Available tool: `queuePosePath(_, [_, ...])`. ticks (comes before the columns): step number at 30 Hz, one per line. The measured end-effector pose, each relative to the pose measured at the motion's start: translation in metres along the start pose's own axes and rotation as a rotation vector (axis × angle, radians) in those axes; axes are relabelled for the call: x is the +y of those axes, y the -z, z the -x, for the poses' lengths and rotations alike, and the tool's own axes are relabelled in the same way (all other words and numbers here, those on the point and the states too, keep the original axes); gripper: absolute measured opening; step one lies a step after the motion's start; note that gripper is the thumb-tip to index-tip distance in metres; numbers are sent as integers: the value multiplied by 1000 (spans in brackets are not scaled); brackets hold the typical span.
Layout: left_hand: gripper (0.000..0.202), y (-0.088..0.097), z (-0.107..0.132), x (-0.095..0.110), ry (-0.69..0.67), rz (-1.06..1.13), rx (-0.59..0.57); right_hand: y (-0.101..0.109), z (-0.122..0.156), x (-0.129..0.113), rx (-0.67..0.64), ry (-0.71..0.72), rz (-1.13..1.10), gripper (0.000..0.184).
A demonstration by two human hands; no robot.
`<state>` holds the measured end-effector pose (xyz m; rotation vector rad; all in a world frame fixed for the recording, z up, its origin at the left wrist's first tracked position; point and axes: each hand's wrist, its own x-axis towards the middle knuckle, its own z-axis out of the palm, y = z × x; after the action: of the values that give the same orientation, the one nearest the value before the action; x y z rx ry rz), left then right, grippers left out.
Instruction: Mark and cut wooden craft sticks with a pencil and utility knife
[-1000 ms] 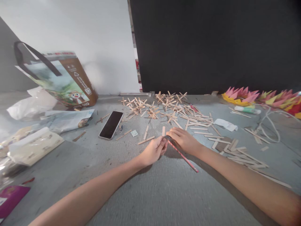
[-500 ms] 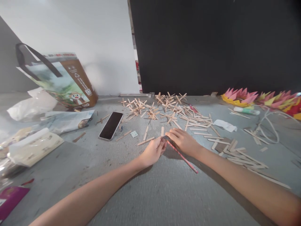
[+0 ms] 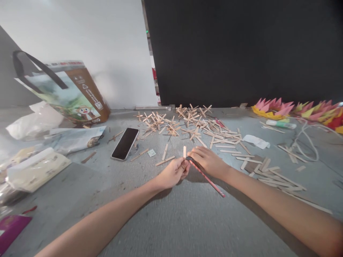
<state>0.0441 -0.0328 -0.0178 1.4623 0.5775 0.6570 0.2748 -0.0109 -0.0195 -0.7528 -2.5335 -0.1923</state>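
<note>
My left hand is closed, with its thumb and fingers pinched around a wooden craft stick whose upper end points away from me. My right hand is curled just beside it, its fingertips on a small dark piece that meets the stick; its kind is too small to make out. A red striped pencil slants down and right from between the hands, its far end near the table. The fingers hide its other end.
Crossed craft-stick stars and loose sticks spread behind and right of my hands. A phone lies left. Farther out are a carrier bag, plastic packets, a glue stick, a white cable and paper flowers.
Both hands stay nearly in place. The craft stick's upper end looks slightly more upright and narrower. The view has shifted slightly.
</note>
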Motion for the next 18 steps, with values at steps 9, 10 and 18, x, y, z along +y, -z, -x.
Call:
queuePosePath(9, [60,-8,-1,4,-20,-166,133,1,-2,-3,53,0,13,22])
queuePosePath(10, [61,-9,0,5,-26,-181,159,1,-2,-3,67,4,-4,21])
queuePosePath(18, [55,-12,3,9,44,-145,141,-6,3,-1,259,-227,-209,20])
